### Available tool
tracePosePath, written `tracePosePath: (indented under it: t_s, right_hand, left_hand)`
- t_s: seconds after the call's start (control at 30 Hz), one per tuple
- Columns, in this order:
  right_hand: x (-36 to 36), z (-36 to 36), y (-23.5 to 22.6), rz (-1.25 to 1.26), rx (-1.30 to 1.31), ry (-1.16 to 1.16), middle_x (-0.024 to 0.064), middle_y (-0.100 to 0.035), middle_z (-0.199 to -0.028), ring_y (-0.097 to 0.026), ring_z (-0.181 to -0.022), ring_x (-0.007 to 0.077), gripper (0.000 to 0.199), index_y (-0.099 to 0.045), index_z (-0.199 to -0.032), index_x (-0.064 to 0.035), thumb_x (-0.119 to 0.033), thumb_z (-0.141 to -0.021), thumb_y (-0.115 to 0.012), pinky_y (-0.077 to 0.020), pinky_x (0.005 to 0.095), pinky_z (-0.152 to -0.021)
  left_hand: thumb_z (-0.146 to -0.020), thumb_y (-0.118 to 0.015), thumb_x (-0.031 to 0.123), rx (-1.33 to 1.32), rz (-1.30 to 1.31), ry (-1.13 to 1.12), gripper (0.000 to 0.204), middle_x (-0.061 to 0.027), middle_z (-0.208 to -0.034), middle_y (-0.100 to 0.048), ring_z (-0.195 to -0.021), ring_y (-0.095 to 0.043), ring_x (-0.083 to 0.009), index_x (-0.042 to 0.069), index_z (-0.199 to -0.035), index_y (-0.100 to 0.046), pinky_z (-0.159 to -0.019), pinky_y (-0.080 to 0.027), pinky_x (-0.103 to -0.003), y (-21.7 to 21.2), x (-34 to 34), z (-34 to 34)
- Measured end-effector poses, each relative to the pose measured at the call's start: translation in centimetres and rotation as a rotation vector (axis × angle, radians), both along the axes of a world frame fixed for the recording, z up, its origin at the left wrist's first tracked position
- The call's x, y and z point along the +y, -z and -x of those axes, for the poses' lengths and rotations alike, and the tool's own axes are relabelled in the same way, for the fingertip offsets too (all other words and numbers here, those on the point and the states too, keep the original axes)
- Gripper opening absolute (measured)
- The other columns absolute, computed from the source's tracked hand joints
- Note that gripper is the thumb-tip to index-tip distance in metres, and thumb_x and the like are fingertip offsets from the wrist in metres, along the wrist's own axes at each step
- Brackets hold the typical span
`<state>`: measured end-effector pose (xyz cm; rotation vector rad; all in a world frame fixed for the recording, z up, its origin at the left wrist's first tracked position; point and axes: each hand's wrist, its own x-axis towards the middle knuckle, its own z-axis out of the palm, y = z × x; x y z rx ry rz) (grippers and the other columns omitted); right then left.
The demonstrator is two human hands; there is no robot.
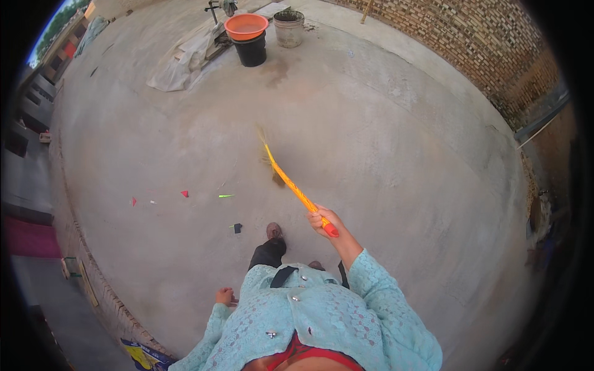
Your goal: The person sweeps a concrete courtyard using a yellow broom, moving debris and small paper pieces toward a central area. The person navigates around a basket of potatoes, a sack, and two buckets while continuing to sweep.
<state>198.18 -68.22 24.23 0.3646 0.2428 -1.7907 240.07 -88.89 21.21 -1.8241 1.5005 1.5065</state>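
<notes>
My right hand point(324, 221) is wrapped round the handle of a broom point(296, 190), close to its red end cap. The yellow-orange handle slants forward and left, down to thin, blurred straw-coloured bristles over the concrete. Low at my left side hangs my left hand point(224, 296), its fingers curled in and nothing seen in it. Scraps lie on the ground left of the broom: a red scrap point(185, 194), a smaller red scrap point(133, 201), a white bit point(153, 202), a bright green strip point(226, 196) and a dark square piece point(237, 228) near my shoe point(274, 231).
Ahead stand a black bucket point(251, 52) with an orange basin point(246, 25) on it and a grey bucket point(289, 29). Pale sheeting point(179, 65) lies beside them. A brick wall point(458, 43) borders the far right; a raised brick edge point(77, 229) runs along the left.
</notes>
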Motion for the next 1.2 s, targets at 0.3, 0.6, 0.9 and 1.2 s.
tracePosePath:
  t_s: [0.3,0.6,0.9,1.2]
  right_hand:
    - [0.6,6.8,-10.9,-0.379,0.266,0.089,0.0108,-0.043,-0.079,-0.039,-0.050,0.0059,0.064,-0.023,-0.128,-0.0129,0.006,-0.071,-0.045,-0.0344,0.0169,-0.040]
    - [5.7,13.3,-9.6,-0.678,0.177,0.371,0.0082,-0.041,-0.075,-0.039,-0.048,0.0063,0.053,-0.031,-0.118,-0.0192,0.005,-0.073,-0.044,-0.0359,0.0174,-0.040]
    - [4.6,27.7,-0.4,-0.588,-0.139,0.249,0.0057,-0.041,-0.067,-0.041,-0.048,0.0090,0.040,-0.030,-0.107,-0.0171,0.005,-0.076,-0.043,-0.0367,0.0206,-0.041]
    - [-5.0,44.1,-1.9,-0.203,-0.069,-0.100,0.0064,-0.041,-0.072,-0.038,-0.048,0.0063,0.054,-0.025,-0.121,-0.0152,0.006,-0.074,-0.043,-0.0335,0.0181,-0.040]
  left_hand:
    - [-0.078,-0.046,0.016,0.221,-0.139,-0.160,0.025,-0.0052,-0.064,-0.050,-0.051,-0.057,-0.0207,0.007,-0.101,-0.049,-0.039,-0.047,-0.034,8.4,-8.7,15.1]
    - [-0.075,-0.047,0.013,0.139,-0.121,0.012,0.028,-0.0060,-0.067,-0.053,-0.051,-0.059,-0.0197,0.005,-0.102,-0.049,-0.038,-0.047,-0.031,8.0,-13.7,27.2]
    - [-0.076,-0.045,0.012,0.090,0.053,-0.086,0.027,-0.0064,-0.065,-0.052,-0.049,-0.057,-0.0200,0.003,-0.101,-0.049,-0.040,-0.048,-0.032,1.5,-15.6,37.6]
    - [-0.076,-0.047,0.014,0.000,-0.070,-0.182,0.026,-0.0067,-0.065,-0.051,-0.051,-0.058,-0.0221,0.006,-0.101,-0.049,-0.041,-0.048,-0.036,1.6,-14.3,46.9]
